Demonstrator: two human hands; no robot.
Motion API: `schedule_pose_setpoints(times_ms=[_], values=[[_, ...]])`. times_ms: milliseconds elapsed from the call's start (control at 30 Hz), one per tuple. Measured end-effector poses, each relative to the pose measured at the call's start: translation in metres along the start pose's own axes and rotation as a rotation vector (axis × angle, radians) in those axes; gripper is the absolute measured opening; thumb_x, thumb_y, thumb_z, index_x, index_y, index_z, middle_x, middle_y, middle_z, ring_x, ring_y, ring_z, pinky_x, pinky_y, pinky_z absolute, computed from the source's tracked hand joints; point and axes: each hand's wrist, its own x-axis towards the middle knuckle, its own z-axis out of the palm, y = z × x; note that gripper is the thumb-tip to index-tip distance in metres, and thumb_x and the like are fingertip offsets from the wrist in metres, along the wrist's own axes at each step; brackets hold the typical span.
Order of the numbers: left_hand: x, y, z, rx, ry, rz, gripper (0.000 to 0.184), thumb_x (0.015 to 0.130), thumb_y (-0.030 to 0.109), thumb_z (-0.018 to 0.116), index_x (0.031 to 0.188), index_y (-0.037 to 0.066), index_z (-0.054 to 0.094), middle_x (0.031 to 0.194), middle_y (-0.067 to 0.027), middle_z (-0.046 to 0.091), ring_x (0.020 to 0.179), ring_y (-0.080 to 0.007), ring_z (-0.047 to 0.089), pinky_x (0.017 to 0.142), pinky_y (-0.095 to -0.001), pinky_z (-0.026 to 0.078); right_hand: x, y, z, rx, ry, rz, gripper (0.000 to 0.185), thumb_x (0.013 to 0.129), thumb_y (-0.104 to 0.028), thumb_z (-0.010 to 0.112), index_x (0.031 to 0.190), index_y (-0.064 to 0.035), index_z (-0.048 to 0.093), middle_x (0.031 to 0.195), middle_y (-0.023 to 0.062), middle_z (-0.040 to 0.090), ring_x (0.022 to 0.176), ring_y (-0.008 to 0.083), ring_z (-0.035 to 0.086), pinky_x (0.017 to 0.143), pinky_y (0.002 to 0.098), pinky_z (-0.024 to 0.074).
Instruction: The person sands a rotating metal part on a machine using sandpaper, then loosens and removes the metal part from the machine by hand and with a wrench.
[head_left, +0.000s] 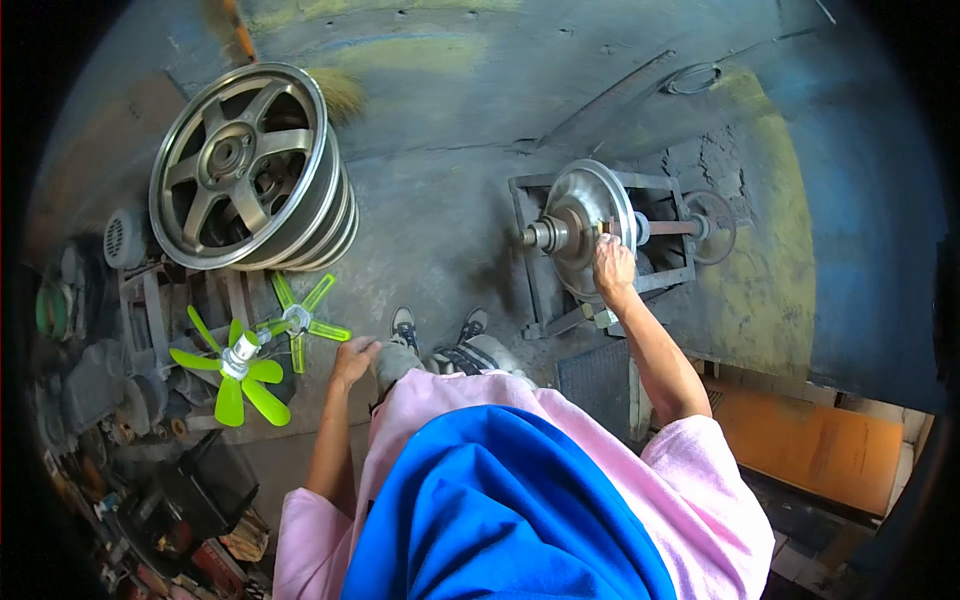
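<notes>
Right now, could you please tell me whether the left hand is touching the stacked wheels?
Apart: the head view plainly shows floor between the left hand and the stacked wheels.

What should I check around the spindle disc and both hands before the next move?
1. Right hand at the metal disc: ok, up against it.
2. Right hand gloved: not ok, it is bare.
3. Left hand away from the disc: ok, it is beside the green-armed piece.
4. Disc at a standstill: cannot tell from this one picture.
5. Shoes clear of the metal frame: ok, on the floor left of it.
</notes>
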Motion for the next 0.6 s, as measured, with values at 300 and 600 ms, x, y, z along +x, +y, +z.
schedule_pose_setpoints(times_ms=[300, 600], values=[[0.009, 0.046, 0.010, 0.044, -0.102, 0.061, 0.045, 0.094, 0.028, 0.073, 0.125, -0.006, 0.068, 0.118, -0.0183, 0.073, 0.103, -0.0235, 0.070, 0.086, -0.0326, 0.057, -0.004, 0.006, -0.023, -0.110, 0.008, 0.010, 0.019, 0.094, -0.015, 0.057, 0.104, -0.0015, 0.066, 0.086, 0.0117, 0.069, 0.073, 0.0242, 0.074, 0.061, 0.0334, 0.0604], [0.015, 0.004, 0.007, 0.094, -0.104, 0.060, 0.045, 0.094, 0.027, 0.073, 0.126, -0.005, 0.067, 0.118, -0.0181, 0.073, 0.104, -0.0243, 0.071, 0.085, -0.0344, 0.058, -0.006, 0.009, -0.030, -0.081, -0.037, 0.038, 0.016, 0.093, -0.015, 0.058, 0.101, -0.0027, 0.065, 0.086, 0.0101, 0.068, 0.071, 0.0234, 0.074, 0.060, 0.0327, 0.0601]])
